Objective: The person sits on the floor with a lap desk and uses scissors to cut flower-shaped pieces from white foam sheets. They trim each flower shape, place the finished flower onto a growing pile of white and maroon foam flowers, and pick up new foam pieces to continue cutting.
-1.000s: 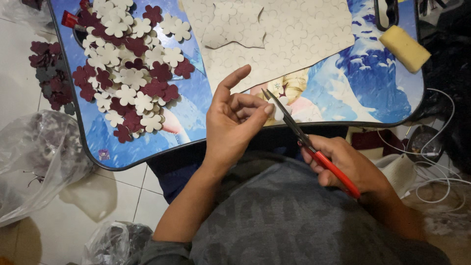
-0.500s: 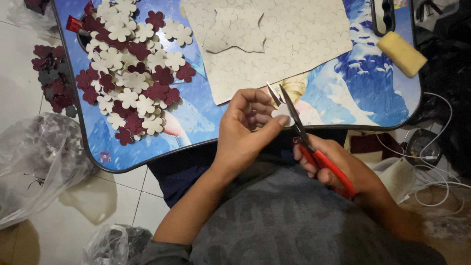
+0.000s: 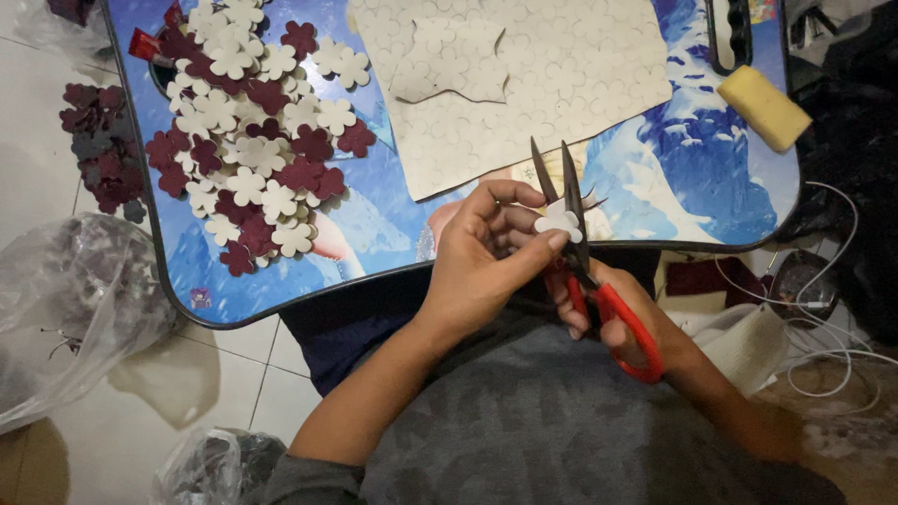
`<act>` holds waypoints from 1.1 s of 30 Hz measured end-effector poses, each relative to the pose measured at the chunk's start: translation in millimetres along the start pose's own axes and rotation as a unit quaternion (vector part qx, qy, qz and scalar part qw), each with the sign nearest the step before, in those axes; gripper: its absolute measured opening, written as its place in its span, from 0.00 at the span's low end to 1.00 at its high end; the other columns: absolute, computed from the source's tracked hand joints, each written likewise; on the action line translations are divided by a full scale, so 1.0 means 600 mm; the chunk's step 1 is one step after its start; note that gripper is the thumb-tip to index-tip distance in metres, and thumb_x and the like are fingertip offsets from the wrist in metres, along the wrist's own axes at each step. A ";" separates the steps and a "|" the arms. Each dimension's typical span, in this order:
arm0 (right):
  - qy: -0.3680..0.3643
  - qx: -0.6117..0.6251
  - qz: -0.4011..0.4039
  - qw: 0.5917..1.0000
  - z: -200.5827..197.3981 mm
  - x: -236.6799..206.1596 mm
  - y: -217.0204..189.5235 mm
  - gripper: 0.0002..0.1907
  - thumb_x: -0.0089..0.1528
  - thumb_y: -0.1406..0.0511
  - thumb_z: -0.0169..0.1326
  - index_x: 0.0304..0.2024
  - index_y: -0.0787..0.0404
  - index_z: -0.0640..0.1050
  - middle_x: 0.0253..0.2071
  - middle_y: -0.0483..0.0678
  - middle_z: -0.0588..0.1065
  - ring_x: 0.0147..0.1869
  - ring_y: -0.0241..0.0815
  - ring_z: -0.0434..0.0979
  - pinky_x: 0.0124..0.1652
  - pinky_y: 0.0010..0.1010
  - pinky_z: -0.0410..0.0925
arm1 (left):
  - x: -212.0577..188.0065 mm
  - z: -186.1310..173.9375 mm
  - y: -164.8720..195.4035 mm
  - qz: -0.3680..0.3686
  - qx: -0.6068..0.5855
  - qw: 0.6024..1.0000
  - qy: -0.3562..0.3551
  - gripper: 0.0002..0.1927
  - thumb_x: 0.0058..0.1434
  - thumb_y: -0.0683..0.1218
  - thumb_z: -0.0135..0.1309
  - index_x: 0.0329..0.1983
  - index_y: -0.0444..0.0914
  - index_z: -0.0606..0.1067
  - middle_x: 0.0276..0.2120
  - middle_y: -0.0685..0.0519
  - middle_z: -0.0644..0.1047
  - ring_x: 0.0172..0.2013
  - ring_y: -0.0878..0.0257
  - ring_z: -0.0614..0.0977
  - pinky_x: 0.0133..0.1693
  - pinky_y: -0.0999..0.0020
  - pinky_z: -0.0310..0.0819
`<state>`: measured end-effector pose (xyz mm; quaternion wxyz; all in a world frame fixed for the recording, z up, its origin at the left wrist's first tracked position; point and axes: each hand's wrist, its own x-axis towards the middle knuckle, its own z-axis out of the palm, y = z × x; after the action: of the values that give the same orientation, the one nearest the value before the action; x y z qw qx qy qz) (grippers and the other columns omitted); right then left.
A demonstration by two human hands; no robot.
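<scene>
My left hand pinches a small cream flower-shaped cut-out between thumb and fingers, just over the near edge of the blue lap table. My right hand grips red-handled scissors; their dark blades stand open and point away from me, with the cut-out between them. On the table behind lies a cream foam sheet marked with flower outlines, with a smaller offcut on top of it.
A pile of cream and maroon foam flowers covers the table's left half. More maroon flowers lie on the floor to the left. Clear plastic bags sit lower left. A yellow sponge block and white cables are at right.
My left hand has closed from spread fingers onto the small cream flower. The scissors have swung upright and opened around it, and both hands have shifted slightly right.
</scene>
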<state>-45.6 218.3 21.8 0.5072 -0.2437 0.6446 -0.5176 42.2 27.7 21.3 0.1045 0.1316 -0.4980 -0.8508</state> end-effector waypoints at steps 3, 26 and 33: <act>0.000 -0.018 -0.014 1.000 -0.002 0.005 0.005 0.57 0.41 0.19 0.45 0.40 0.62 0.68 0.26 0.41 0.65 0.29 0.31 0.65 0.30 0.25 0.65 | 0.000 0.003 0.001 -0.012 0.011 1.000 0.001 0.19 0.64 0.39 0.62 0.56 0.34 0.70 0.39 0.53 0.79 0.38 0.71 0.81 0.41 0.77 0.78; 0.012 -0.060 -0.011 0.998 -0.016 0.001 0.017 0.54 0.41 0.20 0.47 0.39 0.60 0.70 0.23 0.39 0.65 0.24 0.29 0.64 0.25 0.23 0.62 | 0.001 -0.005 0.016 -0.008 0.100 0.995 0.006 0.16 0.63 0.38 0.63 0.52 0.33 0.73 0.36 0.53 0.81 0.35 0.71 0.82 0.40 0.78 0.78; 0.021 -0.057 -0.002 0.998 -0.018 -0.001 0.023 0.55 0.39 0.20 0.48 0.38 0.60 0.70 0.22 0.39 0.65 0.24 0.30 0.66 0.26 0.24 0.65 | 0.003 -0.003 0.004 0.046 0.082 0.995 0.018 0.15 0.65 0.38 0.63 0.54 0.32 0.74 0.40 0.52 0.78 0.40 0.71 0.80 0.43 0.77 0.77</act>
<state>-52.0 228.0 8.8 0.4775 -0.2622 0.6830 -0.4865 41.0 24.5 22.6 0.1410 0.1316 -0.5694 -0.7991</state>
